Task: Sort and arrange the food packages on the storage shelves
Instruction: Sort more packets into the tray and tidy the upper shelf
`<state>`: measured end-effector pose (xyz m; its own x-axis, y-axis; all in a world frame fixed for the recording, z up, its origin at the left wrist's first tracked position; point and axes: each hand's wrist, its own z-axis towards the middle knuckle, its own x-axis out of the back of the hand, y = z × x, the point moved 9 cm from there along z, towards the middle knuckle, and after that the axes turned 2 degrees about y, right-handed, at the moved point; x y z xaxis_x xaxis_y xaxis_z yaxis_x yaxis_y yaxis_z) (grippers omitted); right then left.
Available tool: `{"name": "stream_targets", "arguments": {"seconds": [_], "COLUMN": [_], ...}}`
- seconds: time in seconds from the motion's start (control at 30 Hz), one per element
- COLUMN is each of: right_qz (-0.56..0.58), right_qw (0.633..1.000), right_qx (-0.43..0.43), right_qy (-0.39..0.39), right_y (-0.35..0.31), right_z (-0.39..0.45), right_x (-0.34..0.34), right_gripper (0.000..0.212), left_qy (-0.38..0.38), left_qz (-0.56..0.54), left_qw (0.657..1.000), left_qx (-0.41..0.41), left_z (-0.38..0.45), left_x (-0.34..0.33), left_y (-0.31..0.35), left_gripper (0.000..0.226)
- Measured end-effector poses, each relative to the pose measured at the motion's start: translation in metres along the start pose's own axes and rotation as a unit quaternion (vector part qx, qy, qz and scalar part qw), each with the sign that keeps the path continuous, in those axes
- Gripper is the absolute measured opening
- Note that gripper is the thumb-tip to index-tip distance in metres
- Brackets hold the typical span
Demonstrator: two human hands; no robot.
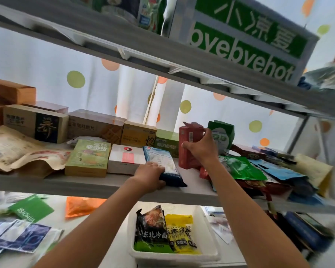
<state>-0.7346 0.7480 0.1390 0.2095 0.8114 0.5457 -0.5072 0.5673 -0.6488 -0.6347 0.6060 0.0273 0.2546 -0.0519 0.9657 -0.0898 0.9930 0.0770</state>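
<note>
Arms: two bare forearms, no sleeves in view
Left hand (pixel 149 176): no glove, no ring or watch to be seen
Right hand (pixel 200 147): ungloved, wrist unadorned, nails short
Cuffs: out of frame

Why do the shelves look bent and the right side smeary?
Head view: the wide-angle lens bows the upper shelf; motion blur smears the packets at far right; backlight through the dotted curtain washes out the background; the red box and both hands stay fairly sharp.
</note>
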Motion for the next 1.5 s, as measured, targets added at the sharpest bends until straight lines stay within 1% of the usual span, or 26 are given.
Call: {"name": "stream_targets", "arguments": {"seconds": [0.07, 0.13, 0.2, 0.27, 0.33, 0.4, 0.43, 0.5, 0.6, 0.7, 0.8, 0.93, 1.03, 1.1, 1.17, 1.27, 1.37, 1.5], "right_qz": [0.041, 0.076, 0.12, 0.144, 0.168, 0.194, 0.207, 0.225, 0.224, 0.232, 0.253, 0.276, 0.269, 0.264, 0.252, 0.241, 0.236, 0.232], "right_qw": [0.999, 0.996, 0.991, 0.987, 0.982, 0.976, 0.972, 0.964, 0.955, 0.946, 0.931, 0.912, 0.908, 0.909, 0.914, 0.929, 0.936, 0.939], "right_qx": [0.013, 0.032, 0.04, 0.044, 0.038, 0.023, 0.015, 0.006, 0.01, 0.021, 0.035, 0.055, 0.068, 0.062, 0.055, 0.037, 0.031, 0.025], "right_qy": [-0.005, -0.019, -0.039, -0.058, -0.08, -0.098, -0.111, -0.144, -0.195, -0.225, -0.26, -0.3, -0.315, -0.315, -0.312, -0.277, -0.26, -0.254], "right_y": [-0.012, -0.025, -0.036, -0.045, -0.051, -0.052, -0.052, -0.051, -0.046, -0.04, -0.037, -0.029, -0.015, -0.001, 0.016, 0.049, 0.075, 0.096], "right_z": [-0.01, -0.025, -0.043, -0.061, -0.079, -0.096, -0.105, -0.122, -0.146, -0.17, -0.193, -0.225, -0.25, -0.263, -0.279, -0.3, -0.322, -0.345], "right_x": [0.009, 0.016, 0.021, 0.027, 0.027, 0.029, 0.029, 0.029, 0.026, 0.029, 0.037, 0.054, 0.076, 0.09, 0.107, 0.132, 0.153, 0.178], "right_gripper": [0.086, 0.09, 0.092, 0.093, 0.092, 0.091, 0.091, 0.091, 0.095, 0.1, 0.1, 0.1, 0.102, 0.102, 0.099, 0.099, 0.102, 0.101], "left_qy": [0.014, 0.072, 0.133, 0.163, 0.167, 0.157, 0.146, 0.123, 0.108, 0.119, 0.123, 0.149, 0.177, 0.188, 0.189, 0.186, 0.173, 0.173], "left_qz": [-0.031, -0.089, -0.198, -0.315, -0.429, -0.514, -0.54, -0.571, -0.598, -0.569, -0.537, -0.479, -0.455, -0.448, -0.441, -0.416, -0.402, -0.407], "left_qw": [0.999, 0.993, 0.971, 0.935, 0.887, 0.843, 0.828, 0.809, 0.786, 0.802, 0.823, 0.855, 0.865, 0.867, 0.87, 0.881, 0.891, 0.887], "left_qx": [-0.005, -0.008, -0.014, -0.019, -0.023, -0.036, -0.044, -0.064, -0.113, -0.136, -0.141, -0.129, -0.114, -0.112, -0.116, -0.126, -0.118, -0.137], "left_z": [-0.009, -0.02, -0.033, -0.044, -0.052, -0.06, -0.063, -0.071, -0.087, -0.106, -0.124, -0.148, -0.17, -0.184, -0.196, -0.211, -0.223, -0.241], "left_x": [0.008, 0.022, 0.035, 0.043, 0.045, 0.047, 0.048, 0.05, 0.057, 0.061, 0.059, 0.055, 0.047, 0.04, 0.034, 0.023, 0.01, -0.001], "left_y": [0.001, 0.002, 0.001, 0.0, -0.003, -0.004, -0.004, 0.0, 0.016, 0.028, 0.037, 0.059, 0.087, 0.107, 0.134, 0.173, 0.202, 0.236], "left_gripper": [0.06, 0.063, 0.068, 0.077, 0.087, 0.099, 0.105, 0.111, 0.104, 0.103, 0.106, 0.112, 0.118, 0.117, 0.11, 0.1, 0.1, 0.101]}}
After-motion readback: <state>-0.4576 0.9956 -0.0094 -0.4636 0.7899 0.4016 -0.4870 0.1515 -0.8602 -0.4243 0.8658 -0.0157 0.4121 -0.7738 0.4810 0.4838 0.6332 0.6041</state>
